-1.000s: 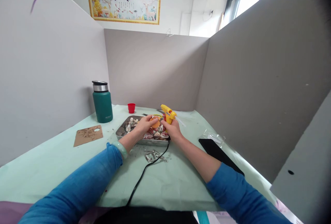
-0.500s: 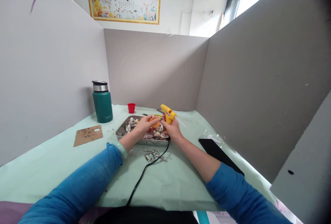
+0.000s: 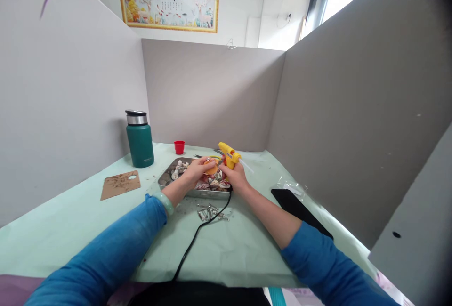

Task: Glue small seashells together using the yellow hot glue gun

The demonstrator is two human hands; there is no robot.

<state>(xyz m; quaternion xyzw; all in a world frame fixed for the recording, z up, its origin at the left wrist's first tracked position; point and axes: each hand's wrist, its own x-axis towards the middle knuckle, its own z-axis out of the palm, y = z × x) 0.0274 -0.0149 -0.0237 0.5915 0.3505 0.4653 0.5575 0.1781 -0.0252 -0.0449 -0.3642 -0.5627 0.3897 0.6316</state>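
My left hand (image 3: pixel 197 170) pinches an orange piece (image 3: pixel 212 169) over the tray (image 3: pixel 208 195); my right hand (image 3: pixel 236 177), just beside, wraps the yellow glue gun (image 3: pixel 230 154); its cable (image 3: pixel 192 244) crosses metal bits (image 3: pixel 205 213) nearer me, green bottle (image 3: pixel 139 146) and brown card (image 3: pixel 118 186) left

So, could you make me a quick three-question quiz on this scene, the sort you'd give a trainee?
1. Multiple choice: which hand holds the yellow hot-glue gun: A, left; or B, right?
2. True or false: the red cup stands outside the metal tray.
3. Compare: which lies nearer the camera, the metal tray or the small silver metal pieces?

Key: 1. B, the right hand. 2. True. 3. The small silver metal pieces.
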